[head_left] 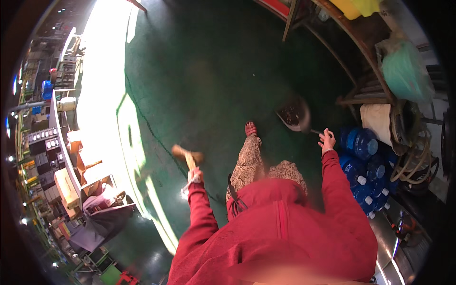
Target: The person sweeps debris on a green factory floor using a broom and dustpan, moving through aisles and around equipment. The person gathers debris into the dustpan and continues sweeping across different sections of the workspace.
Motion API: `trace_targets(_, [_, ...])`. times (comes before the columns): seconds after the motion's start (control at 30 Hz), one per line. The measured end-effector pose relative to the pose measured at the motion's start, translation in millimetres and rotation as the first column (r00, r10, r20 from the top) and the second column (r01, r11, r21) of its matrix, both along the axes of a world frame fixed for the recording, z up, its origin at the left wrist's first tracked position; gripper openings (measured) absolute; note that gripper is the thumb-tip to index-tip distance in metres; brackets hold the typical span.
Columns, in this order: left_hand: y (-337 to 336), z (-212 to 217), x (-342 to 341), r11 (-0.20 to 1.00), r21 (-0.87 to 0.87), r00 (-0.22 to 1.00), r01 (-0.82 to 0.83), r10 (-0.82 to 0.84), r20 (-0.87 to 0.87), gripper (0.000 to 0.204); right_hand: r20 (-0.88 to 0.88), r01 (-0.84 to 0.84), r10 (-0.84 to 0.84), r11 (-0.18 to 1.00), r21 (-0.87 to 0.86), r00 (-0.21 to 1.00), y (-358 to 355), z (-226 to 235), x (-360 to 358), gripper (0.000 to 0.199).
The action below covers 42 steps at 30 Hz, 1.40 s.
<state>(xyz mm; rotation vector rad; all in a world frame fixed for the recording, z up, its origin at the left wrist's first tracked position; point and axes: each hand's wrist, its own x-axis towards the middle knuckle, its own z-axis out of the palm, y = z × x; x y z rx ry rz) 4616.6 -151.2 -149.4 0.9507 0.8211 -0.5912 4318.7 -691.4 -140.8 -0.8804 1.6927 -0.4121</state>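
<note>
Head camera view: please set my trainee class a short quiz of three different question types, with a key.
1. Multiple choice: which things are grouped just right of the person's bare right hand?
A) Red metal buckets
B) Translucent blue plastic bottles
C) White ceramic plates

2. True or false: the bare left hand holds a tan, short-handled brush.

3. Fill in: small dark bits lie in the scoop-shaped, pale-rimmed ____ held by the right hand.

Key: 1. B; 2. True; 3. dustpan.
</note>
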Motion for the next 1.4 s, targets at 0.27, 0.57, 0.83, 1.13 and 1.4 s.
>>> trace_targets(0.27, [-236, -40, 191, 0.592, 0.485, 0.705, 0.644, -0.705, -0.075, 0.032, -0.028, -0.068, 0.067, 0.997, -0.037, 0.997, -44, -10, 90, 0.027])
trace_targets(0.57, [-283, -43, 157, -0.377, 0.76, -0.049, 0.53, -0.908, -0.416, 0.079, -0.111, -0.182, 0.182, 0.983, 0.011, 0.977, -71, -1, 126, 0.032])
trace_targets(0.83, [-276, 100, 114, -0.206, 0.174, -0.165, 0.963, -0.96, -0.227, 0.079, -0.118, -0.157, 0.152, 0.987, -0.035, 0.981, -66, -11, 123, 0.027])
trace_targets(1.13, [-250, 225, 107, 0.053, -0.004, 0.049, 0.999, -0.955, -0.294, 0.083, -0.143, -0.141, 0.137, 0.99, -0.017, 0.98, -74, -16, 117, 0.031])
trace_targets(1.4, [-222, 188, 171, 0.179, 0.361, 0.287, 0.915, -0.918, -0.275, 0.071, -0.055, 0.051, -0.053, 0.998, -0.032, 0.997, -82, 10, 88, 0.034])
